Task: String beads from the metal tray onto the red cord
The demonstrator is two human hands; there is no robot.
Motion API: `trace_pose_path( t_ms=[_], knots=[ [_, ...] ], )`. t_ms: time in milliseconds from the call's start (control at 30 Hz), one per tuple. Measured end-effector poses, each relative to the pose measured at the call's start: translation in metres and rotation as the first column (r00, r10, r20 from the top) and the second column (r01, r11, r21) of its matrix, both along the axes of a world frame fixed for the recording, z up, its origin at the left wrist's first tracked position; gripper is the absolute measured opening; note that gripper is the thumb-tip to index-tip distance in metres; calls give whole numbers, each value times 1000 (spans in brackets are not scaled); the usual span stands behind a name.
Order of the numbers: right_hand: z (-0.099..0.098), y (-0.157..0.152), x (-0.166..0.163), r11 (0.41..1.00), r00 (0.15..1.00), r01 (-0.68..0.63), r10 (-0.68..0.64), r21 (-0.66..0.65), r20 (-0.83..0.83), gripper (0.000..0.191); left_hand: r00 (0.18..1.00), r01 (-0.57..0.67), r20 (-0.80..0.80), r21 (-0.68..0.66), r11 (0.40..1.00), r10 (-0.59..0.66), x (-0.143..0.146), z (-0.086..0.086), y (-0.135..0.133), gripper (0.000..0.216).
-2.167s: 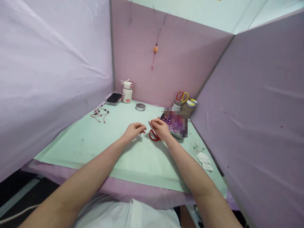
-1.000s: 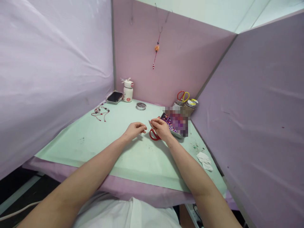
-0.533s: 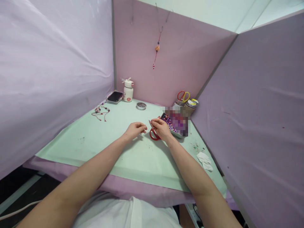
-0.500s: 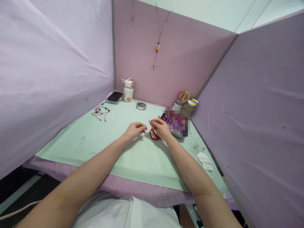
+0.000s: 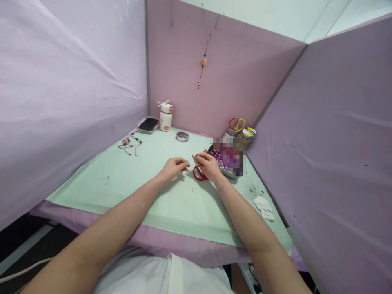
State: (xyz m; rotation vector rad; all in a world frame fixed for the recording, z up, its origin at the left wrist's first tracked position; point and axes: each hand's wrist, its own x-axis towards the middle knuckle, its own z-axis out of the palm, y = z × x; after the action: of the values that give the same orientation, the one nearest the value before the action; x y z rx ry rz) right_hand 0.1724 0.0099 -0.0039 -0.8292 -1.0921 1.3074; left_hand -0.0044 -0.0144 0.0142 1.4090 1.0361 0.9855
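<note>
My left hand (image 5: 176, 168) is over the middle of the green tabletop, thumb and fingers pinched together; whatever lies between them is too small to name. Close to its right, my right hand (image 5: 207, 164) pinches too, with a tiny dark tip showing at the fingertips that I cannot identify. The two sets of fingertips face each other, slightly apart. Red-handled scissors (image 5: 199, 173) lie on the table beneath my right hand, partly hidden by it. Just beyond that hand sits a tray of purple and orange beads (image 5: 218, 158), part of it blurred out.
At the back stand a white bottle (image 5: 165, 118), a phone (image 5: 148, 124) and a spool (image 5: 182, 136). Beaded red cords (image 5: 130, 143) lie left. Jars, one with scissors (image 5: 237, 124), stand back right. A crumpled white cloth (image 5: 263, 208) lies right. A beaded string (image 5: 203, 62) hangs behind.
</note>
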Motion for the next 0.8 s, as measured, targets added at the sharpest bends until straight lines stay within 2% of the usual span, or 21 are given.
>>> trace_pose_path(
  t_ms=[800],
  knots=[
    [0, -1, -1, 999, 999, -30, 30, 15, -19, 21, 1000, -2, -30, 0, 1000, 2, 0, 2, 0, 23]
  ],
)
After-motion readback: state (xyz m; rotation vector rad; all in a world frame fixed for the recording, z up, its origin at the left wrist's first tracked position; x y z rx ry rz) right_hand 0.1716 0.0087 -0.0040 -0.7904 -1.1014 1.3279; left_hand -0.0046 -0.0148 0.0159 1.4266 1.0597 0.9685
